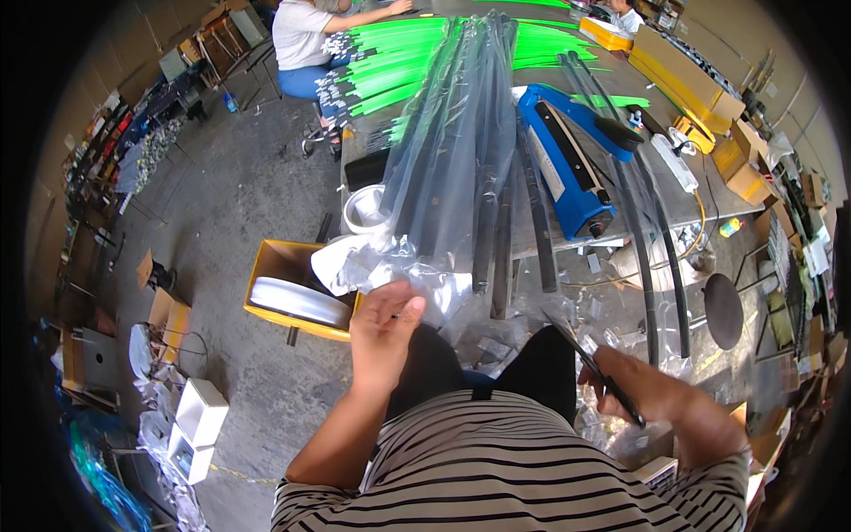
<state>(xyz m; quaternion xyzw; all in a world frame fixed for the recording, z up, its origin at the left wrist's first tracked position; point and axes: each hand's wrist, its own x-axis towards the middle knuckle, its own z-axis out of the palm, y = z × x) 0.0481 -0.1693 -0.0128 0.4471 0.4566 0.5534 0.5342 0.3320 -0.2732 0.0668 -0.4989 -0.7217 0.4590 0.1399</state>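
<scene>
My left hand [383, 335] is raised in front of the table's near edge, thumb apart from its loosely bent fingers. Its fingertips are by the crumpled end of a clear plastic sleeve [432, 213]; whether they touch it is unclear. Several dark strips [483, 230] lie lengthwise in and beside such sleeves, their near ends jutting past the edge. In my right hand [634, 383], above my right thigh, is a long dark pointed tool [596, 365], tip angled away to the left. Its exact kind does not show. A blue impulse sealer [567, 164] stands right of the sleeves.
Bright green strips [399, 62] cover the far table. A yellow-edged box [297, 257] with a white roll [301, 300] stands left of my hand, under a white cup [363, 208]. Plastic scraps litter the floor ahead. A seated person [306, 40] works at the far left.
</scene>
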